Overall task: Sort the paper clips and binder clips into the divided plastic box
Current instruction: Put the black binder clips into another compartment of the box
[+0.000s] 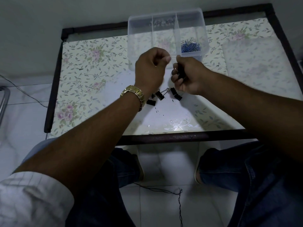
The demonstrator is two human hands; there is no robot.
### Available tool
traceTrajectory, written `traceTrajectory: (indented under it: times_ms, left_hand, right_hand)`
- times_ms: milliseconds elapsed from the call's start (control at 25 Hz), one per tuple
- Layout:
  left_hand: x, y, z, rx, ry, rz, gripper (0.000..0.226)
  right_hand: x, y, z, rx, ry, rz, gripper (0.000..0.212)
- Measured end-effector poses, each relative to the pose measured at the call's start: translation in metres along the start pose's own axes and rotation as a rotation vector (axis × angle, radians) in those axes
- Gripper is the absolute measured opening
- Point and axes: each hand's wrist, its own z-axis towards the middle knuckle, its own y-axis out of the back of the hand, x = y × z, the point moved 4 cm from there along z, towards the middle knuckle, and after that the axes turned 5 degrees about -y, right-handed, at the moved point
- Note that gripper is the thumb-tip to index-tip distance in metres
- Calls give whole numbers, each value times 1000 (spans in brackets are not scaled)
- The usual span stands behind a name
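Note:
The clear divided plastic box (165, 22) stands at the back of the table. Its right compartment holds a heap of blue paper clips (191, 45), and small dark clips (161, 23) lie in the far middle compartment. My right hand (190, 77) hovers just in front of the box and grips black binder clips (180, 73) in its curled fingers. My left hand (151, 68), with a gold watch on the wrist, is beside it, fingers curled and thumb pressed to the forefinger; I see nothing in it. Three black binder clips (159, 95) lie on the table under both hands.
The table (91, 76) has a floral cover and a dark frame (180, 137) along its near edge. A few tiny dark specks lie on the cover. My knees are under the near edge, a thin black cable (179, 194) runs across the tiled floor, and a wall is behind the box.

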Motion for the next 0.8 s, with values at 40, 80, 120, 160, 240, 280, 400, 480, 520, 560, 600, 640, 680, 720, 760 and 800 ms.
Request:
traceTrajectory:
  times_ms: [40, 80, 120, 160, 240, 280, 400, 480, 520, 560, 600, 640, 680, 720, 760, 800]
  left_hand:
    - [6, 9, 5, 19, 24, 63, 7]
    - [13, 18, 9, 102, 46, 164, 8]
    - [22, 25, 10, 232, 60, 297, 9]
    - [31, 30, 9, 357, 64, 432, 10]
    - [44, 37, 1, 501, 71, 611, 25]
    - [49, 35, -3, 526, 77, 628, 33]
    - [50, 19, -9, 575, 13, 602, 45]
    - [48, 8, -11, 622, -37, 609, 45]
    - [47, 4, -12, 631, -62, 619, 44]
    - [48, 2, -13, 623, -85, 630, 41]
    - [48, 0, -14, 606, -102, 638, 39]
    - [48, -1, -15, 588, -113, 641, 37]
    - [49, -3, -15, 575, -114, 643, 35]
    - [49, -4, -15, 567, -110, 641, 33]
    - [50, -4, -14, 559, -103, 635, 31]
    - [51, -5, -14, 550, -95, 624, 28]
  right_hand:
    - [1, 2, 0, -20, 15, -52, 38]
    - [2, 6, 1, -49, 44, -131, 38]
    - [3, 10, 0, -82, 93, -241, 39]
    - [3, 13, 0, -119, 167, -382, 40]
    - [6, 15, -1, -177, 373, -759, 41]
    - [6, 13, 0, -200, 479, -953, 39]
    - [3, 1, 1, -210, 591, -1235, 33]
    - [0, -2, 1, -205, 577, -1275, 30]
    - [0, -2, 1, -205, 569, -1286, 28]
    - [-1, -2, 1, -203, 559, -1296, 26]
    - [-1, -2, 0, -199, 553, -1310, 24]
    - [-2, -2, 0, -197, 550, -1326, 21]
    - [-2, -2, 1, -205, 549, -1346, 19]
    - [-2, -3, 1, -225, 554, -1364, 17]
    - [-2, -2, 1, -253, 562, -1379, 16]
    - [-3, -1, 1, -284, 576, -1393, 18]
